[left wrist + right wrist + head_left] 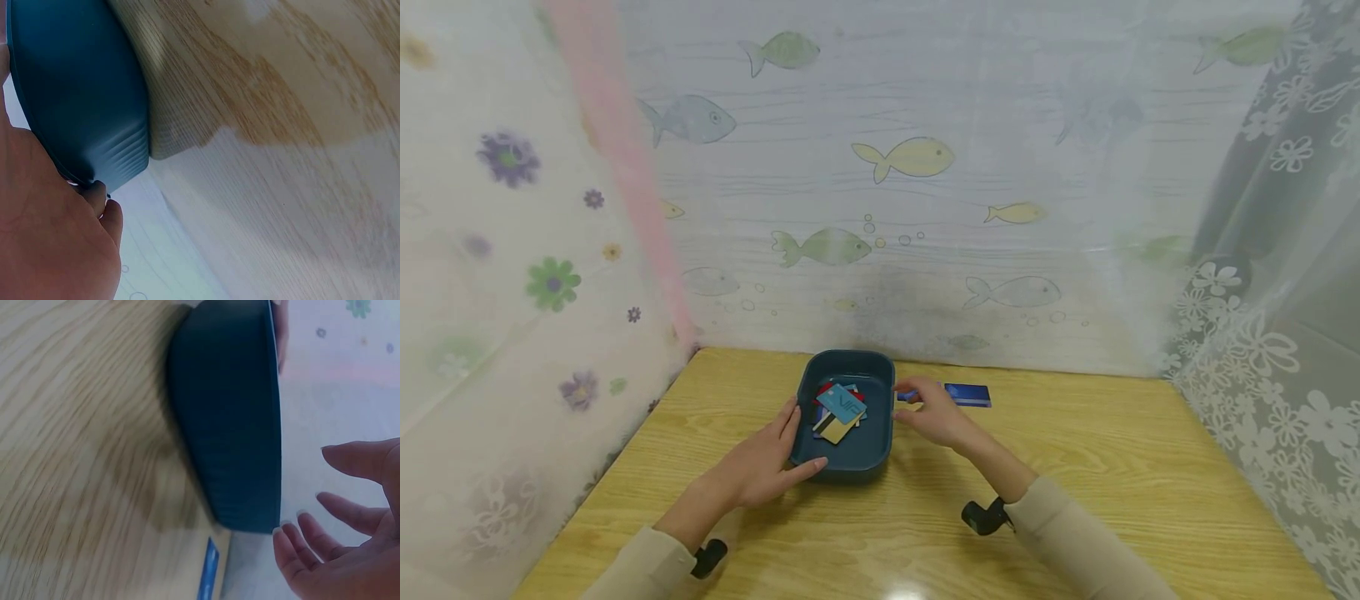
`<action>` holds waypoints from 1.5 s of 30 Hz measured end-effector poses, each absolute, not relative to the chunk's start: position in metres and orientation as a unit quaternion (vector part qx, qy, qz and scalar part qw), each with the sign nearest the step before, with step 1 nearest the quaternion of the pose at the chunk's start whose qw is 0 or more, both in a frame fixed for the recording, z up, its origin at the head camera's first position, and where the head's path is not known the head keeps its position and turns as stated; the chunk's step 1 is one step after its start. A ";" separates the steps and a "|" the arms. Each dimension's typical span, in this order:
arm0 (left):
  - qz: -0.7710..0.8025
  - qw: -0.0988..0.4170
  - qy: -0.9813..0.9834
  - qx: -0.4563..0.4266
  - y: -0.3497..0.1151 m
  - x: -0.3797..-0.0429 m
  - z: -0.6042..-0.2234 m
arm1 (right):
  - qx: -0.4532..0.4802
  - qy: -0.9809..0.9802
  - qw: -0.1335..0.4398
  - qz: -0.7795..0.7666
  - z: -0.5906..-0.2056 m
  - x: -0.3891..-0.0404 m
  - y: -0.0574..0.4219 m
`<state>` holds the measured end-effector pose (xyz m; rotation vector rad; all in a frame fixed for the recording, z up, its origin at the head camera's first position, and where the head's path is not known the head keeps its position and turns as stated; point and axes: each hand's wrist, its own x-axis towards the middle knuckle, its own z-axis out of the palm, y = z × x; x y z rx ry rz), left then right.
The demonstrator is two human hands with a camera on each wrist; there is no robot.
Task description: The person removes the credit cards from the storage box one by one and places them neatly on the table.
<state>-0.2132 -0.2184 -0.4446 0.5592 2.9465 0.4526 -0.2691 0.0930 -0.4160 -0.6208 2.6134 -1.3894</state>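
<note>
A dark blue-green plastic bin stands on the table with a pile of cards inside it. My left hand holds the bin at its near left corner, the fingers along the left rim and the thumb over the front rim. In the left wrist view, the last fingers bend at the rim. Beside the right rim is my right hand, its thumb and fingers apart with nothing between them. Blue cards lie on the table just behind that hand, which partly covers them.
The wood-grain table reaches back to a hanging sheet printed with fish. Flowered sheets hang at both sides. Black devices sit at both wrists.
</note>
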 end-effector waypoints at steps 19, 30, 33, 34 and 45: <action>0.152 0.050 0.968 0.195 -0.217 -0.216 -0.443 | -0.272 0.850 0.074 -0.445 -0.410 -0.271 0.052; 0.147 0.050 0.968 0.196 -0.218 -0.216 -0.443 | -0.265 0.861 0.090 -0.424 -0.416 -0.275 0.023; 0.149 0.049 0.968 0.197 -0.218 -0.215 -0.442 | -0.251 0.866 0.100 -0.420 -0.419 -0.276 0.014; 0.151 0.049 0.967 0.197 -0.218 -0.214 -0.441 | -0.244 0.868 0.105 -0.420 -0.420 -0.277 0.011; 0.152 0.047 0.967 0.201 -0.218 -0.213 -0.441 | -0.156 0.903 0.067 -0.394 -0.443 -0.291 -0.017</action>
